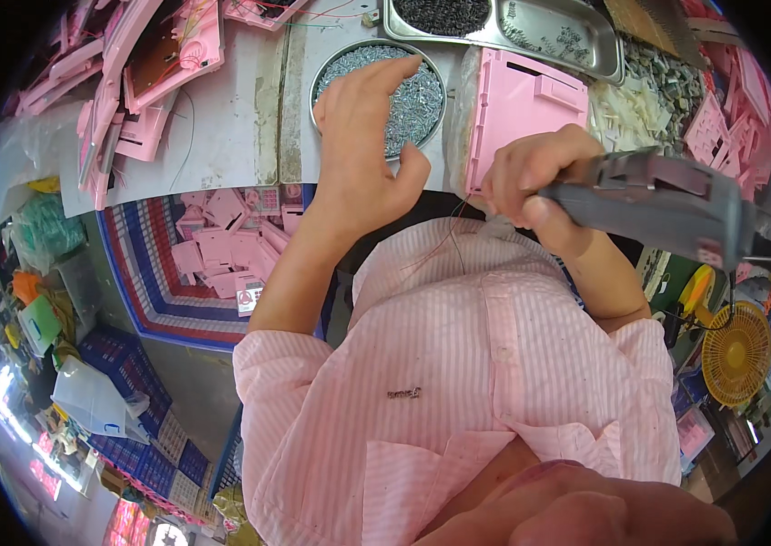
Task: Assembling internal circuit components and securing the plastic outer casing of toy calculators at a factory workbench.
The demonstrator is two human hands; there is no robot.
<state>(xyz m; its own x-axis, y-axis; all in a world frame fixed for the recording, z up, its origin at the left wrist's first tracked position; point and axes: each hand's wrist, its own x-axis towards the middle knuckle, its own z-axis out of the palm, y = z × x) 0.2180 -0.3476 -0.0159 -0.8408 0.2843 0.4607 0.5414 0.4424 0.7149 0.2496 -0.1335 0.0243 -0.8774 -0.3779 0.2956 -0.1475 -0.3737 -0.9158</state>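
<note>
My left hand (358, 136) is over a round metal dish of small silvery screws (422, 109). Its thumb and index finger stand wide apart, and nothing shows between them. In my right hand (540, 182) is a grey electric screwdriver (658, 205), held sideways with its back end pointing right. The fingers hide its front end. Just beyond that hand lies a flat pink plastic housing (522, 114) at the table's near edge, its lower right part covered by the hand. Thin wires (458, 227) hang near the housing's lower left corner.
Behind the dish stands a metal tray (554, 41) with dark and silvery small parts. Pink housings pile up at the left (144, 64) and right. White plastic pieces (631, 118) lie right of the housing. Below the table edge, a striped basket (153, 273) holds pink parts.
</note>
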